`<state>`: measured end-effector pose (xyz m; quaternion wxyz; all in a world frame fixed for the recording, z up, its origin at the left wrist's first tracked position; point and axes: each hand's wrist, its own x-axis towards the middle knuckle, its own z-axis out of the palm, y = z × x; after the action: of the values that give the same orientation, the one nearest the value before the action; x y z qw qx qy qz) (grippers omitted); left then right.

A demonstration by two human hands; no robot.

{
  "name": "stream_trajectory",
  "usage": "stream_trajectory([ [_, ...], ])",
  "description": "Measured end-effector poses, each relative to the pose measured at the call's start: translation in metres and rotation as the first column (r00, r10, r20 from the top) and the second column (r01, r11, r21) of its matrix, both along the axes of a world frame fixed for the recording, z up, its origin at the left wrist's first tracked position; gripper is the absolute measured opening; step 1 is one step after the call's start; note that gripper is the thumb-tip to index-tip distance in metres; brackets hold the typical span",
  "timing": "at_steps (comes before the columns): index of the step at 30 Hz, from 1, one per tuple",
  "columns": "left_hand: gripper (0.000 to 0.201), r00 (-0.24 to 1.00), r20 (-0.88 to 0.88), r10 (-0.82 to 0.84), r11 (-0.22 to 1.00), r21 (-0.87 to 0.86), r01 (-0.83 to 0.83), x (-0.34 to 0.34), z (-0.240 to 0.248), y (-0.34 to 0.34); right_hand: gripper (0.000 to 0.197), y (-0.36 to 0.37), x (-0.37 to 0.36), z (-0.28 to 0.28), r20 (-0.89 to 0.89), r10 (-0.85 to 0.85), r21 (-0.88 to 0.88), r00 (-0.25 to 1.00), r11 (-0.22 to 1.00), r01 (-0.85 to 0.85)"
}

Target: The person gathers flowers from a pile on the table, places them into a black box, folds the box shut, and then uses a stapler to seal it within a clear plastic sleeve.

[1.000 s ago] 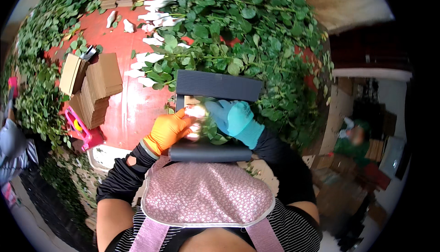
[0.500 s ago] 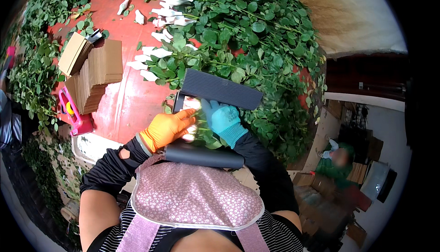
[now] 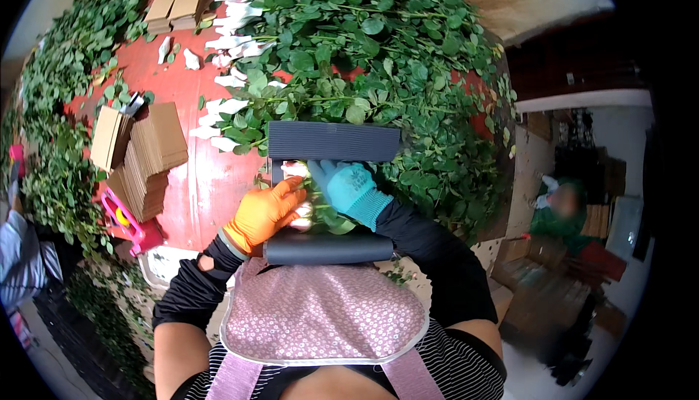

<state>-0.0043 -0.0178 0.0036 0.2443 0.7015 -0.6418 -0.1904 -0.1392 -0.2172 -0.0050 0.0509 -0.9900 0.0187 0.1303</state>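
Facing a smooth black bar [image 3: 328, 250], we touch pale blooms [image 3: 295, 169] with our curled orange-gloved left hand [image 3: 266, 212]; our teal-gloved right hand [image 3: 349, 189] part-hides their foliage [image 3: 333, 222]. We cannot tell either grip. Beyond lies a ridged black panel [image 3: 333, 141]; leftward, red tabletop [image 3: 198, 196] opens toward cardboard sheets [image 3: 159, 138]; a distant person [image 3: 559, 214] is blurred.
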Motion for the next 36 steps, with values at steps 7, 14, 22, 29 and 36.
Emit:
stream_trajectory([
  [7,0.034,0.994,-0.088,0.063,0.985,-0.155,-0.076,0.006,0.003,-0.002,0.053,0.002,0.001,-0.012,0.041,0.018,-0.058,0.999,0.998,-0.016],
  [14,0.03,0.985,-0.091,0.147,0.989,-0.005,-0.148,-0.003,-0.007,-0.024,0.054,-0.002,-0.008,0.018,0.066,-0.005,0.051,0.998,0.999,0.002],
  [22,0.024,0.888,-0.428,0.167,0.983,0.008,-0.181,0.0,-0.004,-0.03,0.052,-0.005,-0.01,0.033,-0.118,-0.012,0.119,0.993,0.993,0.026],
  [29,0.028,0.793,-0.591,0.144,0.973,-0.061,-0.222,0.013,-0.01,0.017,0.053,-0.01,-0.009,0.031,-0.069,0.023,0.112,0.997,0.994,-0.015],
  [36,0.035,0.735,-0.534,0.417,0.878,0.028,-0.478,0.026,-0.023,0.066,0.058,-0.011,0.0,0.044,-0.192,-0.012,0.177,0.981,0.983,0.046],
])
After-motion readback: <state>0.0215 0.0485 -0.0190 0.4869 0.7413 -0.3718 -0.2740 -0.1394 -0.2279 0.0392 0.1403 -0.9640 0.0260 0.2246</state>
